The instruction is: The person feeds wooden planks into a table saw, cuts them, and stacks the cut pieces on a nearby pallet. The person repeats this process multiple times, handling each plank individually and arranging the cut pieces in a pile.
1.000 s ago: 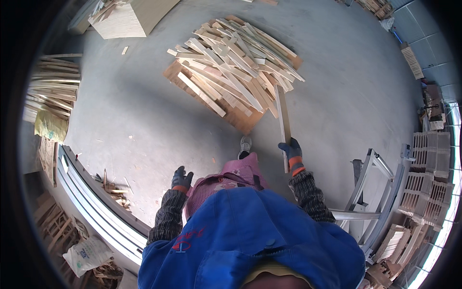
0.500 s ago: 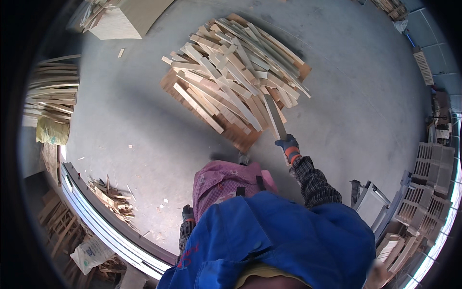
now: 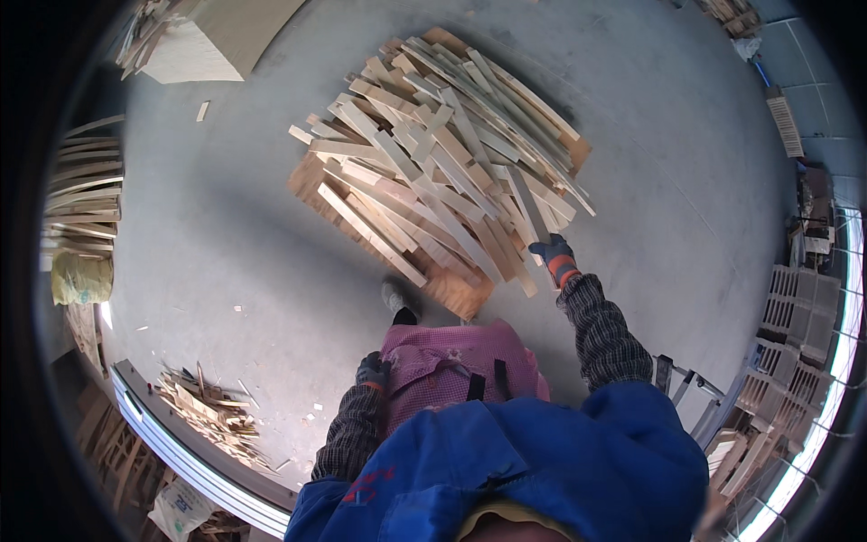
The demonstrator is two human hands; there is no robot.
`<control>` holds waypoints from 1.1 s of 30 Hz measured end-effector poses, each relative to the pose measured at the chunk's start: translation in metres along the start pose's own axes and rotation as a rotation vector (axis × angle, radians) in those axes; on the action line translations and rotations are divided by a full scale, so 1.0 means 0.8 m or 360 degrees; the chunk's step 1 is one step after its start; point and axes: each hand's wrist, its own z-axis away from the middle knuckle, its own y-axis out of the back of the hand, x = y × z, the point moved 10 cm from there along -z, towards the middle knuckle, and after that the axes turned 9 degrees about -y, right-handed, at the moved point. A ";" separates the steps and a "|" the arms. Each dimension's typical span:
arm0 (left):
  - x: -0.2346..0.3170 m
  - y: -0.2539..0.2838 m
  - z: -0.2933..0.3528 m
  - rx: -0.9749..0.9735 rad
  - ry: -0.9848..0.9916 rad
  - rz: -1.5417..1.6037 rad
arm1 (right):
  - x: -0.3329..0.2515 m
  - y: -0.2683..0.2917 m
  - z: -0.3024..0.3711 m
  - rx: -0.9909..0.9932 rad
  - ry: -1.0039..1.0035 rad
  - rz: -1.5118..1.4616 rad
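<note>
A long grey-topped wooden board (image 3: 526, 203) is in the grip of my right hand (image 3: 554, 256), in a dark glove with an orange cuff. The board's far end overlaps the right side of a loose heap of wooden strips (image 3: 424, 144). My left hand (image 3: 372, 369), gloved alike, hangs beside the pink apron (image 3: 442, 352); its fingers are too small and dark to make out. Beneath the heap lies a brown wooden sheet (image 3: 461, 294), its near corner bare.
My left shoe (image 3: 394, 294) is beside the sheet's near edge. Wood scraps (image 3: 208, 406) lie on the floor at left, by a long metal rail (image 3: 181, 461). A pale box-like stack (image 3: 194, 54) stands far left; slatted crates (image 3: 799, 303) line the right.
I have stepped closer to the heap, and my left shoe has come into view. My right hand has moved slightly right and up with the board. My left hand has come forward beside the apron.
</note>
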 end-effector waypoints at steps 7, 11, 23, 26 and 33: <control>0.052 -0.052 -0.036 -0.0350 0.0223 -0.0314 | -0.113 -0.057 -0.192 0.0114 -0.0010 0.0291; 0.133 -0.044 -0.022 -0.0028 0.0173 -0.0358 | -0.171 -0.110 -0.288 -0.0031 0.0090 0.0288; 0.152 -0.121 -0.049 -0.0215 0.0240 -0.0392 | -0.207 -0.144 -0.379 -0.0001 0.0526 0.0583; 0.098 -0.154 -0.038 -0.0084 0.0097 -0.0473 | -0.209 -0.142 -0.433 0.0094 0.0632 0.0598; 0.146 -0.124 -0.052 -0.0040 0.0034 -0.0620 | -0.345 -0.164 -0.477 0.0604 0.1199 0.0916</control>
